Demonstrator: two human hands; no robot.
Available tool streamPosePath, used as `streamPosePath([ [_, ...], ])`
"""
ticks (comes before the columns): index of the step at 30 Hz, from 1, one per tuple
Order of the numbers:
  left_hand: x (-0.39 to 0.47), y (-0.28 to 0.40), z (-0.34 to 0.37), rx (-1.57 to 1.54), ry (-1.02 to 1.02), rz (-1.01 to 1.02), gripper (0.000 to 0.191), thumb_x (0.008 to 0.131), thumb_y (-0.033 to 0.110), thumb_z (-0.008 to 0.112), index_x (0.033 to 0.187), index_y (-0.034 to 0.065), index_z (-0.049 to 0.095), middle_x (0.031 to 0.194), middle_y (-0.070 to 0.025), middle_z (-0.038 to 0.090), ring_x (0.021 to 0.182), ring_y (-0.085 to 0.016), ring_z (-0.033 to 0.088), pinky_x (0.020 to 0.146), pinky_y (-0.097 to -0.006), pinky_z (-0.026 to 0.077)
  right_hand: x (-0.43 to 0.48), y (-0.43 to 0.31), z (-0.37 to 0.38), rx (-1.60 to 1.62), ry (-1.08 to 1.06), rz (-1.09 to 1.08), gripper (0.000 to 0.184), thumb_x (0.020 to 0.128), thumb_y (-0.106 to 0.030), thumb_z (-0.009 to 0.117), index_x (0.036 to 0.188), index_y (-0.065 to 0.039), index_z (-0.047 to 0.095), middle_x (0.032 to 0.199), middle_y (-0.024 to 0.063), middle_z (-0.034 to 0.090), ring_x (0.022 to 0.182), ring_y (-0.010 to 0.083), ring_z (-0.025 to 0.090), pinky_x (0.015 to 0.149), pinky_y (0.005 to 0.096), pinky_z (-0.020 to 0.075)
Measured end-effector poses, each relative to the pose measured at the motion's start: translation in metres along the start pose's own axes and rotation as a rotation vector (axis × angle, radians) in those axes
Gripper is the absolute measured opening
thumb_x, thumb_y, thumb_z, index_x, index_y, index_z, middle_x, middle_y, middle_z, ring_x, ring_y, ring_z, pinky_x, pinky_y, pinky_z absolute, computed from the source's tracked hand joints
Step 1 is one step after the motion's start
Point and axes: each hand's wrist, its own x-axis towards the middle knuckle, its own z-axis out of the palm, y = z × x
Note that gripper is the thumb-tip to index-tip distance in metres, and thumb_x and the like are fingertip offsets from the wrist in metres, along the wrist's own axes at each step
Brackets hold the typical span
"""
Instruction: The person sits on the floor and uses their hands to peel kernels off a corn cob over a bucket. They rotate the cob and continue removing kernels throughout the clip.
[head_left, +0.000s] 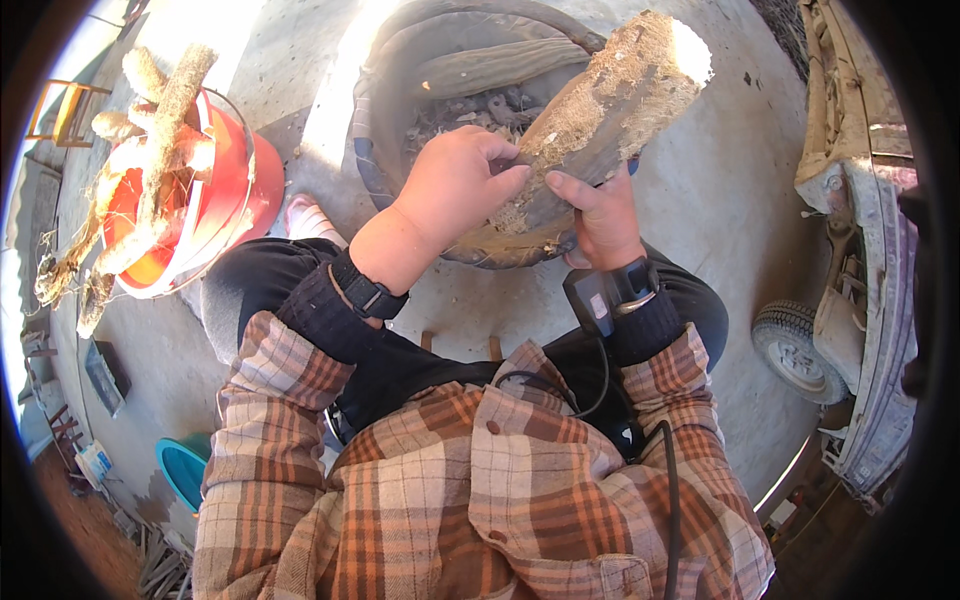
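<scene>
A dried loofah gourd (592, 112), partly peeled, slants up to the right over a wide round basket (375, 169). Patches of brown-grey skin cling to its fibrous tan sponge. My right hand (609, 217) holds its right side, thumb on top and fingers mostly hidden beneath. The thumb and fingers of my left hand (465, 180) pinch at the surface on the left; whatever lies between the fingertips is too small to make out. Inside the basket lie another unpeeled dried loofah (502, 67) and loose bits of skin (480, 112).
To the left, a red bucket (259, 176) holds several long fibrous loofahs (176, 112), some hanging over its rim. A teal basin (184, 469) sits farther back on the concrete floor (705, 202). At the right stands a worn vehicle (870, 300) with a wheel (799, 352).
</scene>
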Motion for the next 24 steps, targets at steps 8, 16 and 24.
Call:
streamPosePath([
  [8, 0.000, 0.000, 0.005, -0.007, 0.019, -0.072, 0.024, 0.073, 0.024, 0.072, 0.079, 0.0012, 0.070, 0.080, -0.0147, 0.067, 0.076, -0.033, 0.065, 0.070, -0.0403, 0.054, -0.001, 0.006, 0.004, -0.030, 0.012, -0.020, 0.067, 0.068, 0.006, 0.081, 0.127, -0.005, 0.050, 0.114, 0.0059, 0.064, 0.103, 0.0200, 0.064, 0.091, 0.0359, 0.0531],
  [16, -0.001, -0.005, 0.008, 0.029, 0.060, -0.002, 0.017, 0.075, 0.018, 0.073, 0.080, 0.0021, 0.070, 0.077, -0.0121, 0.067, 0.072, -0.027, 0.066, 0.067, -0.0355, 0.054, -0.002, 0.006, 0.006, -0.008, 0.007, 0.005, 0.065, 0.068, 0.006, 0.081, 0.126, -0.004, 0.053, 0.111, 0.0063, 0.066, 0.101, 0.0195, 0.065, 0.091, 0.0353, 0.0528],
  [24, 0.004, -0.003, -0.009, -0.216, -0.109, -0.292, 0.019, 0.078, 0.020, 0.072, 0.086, 0.0034, 0.075, 0.080, -0.0134, 0.070, 0.074, -0.027, 0.069, 0.070, -0.0359, 0.054, -0.001, 0.005, 0.006, 0.015, -0.003, 0.006, 0.067, 0.070, 0.006, 0.080, 0.129, -0.004, 0.051, 0.115, 0.0066, 0.065, 0.105, 0.0201, 0.064, 0.092, 0.0358, 0.0523],
])
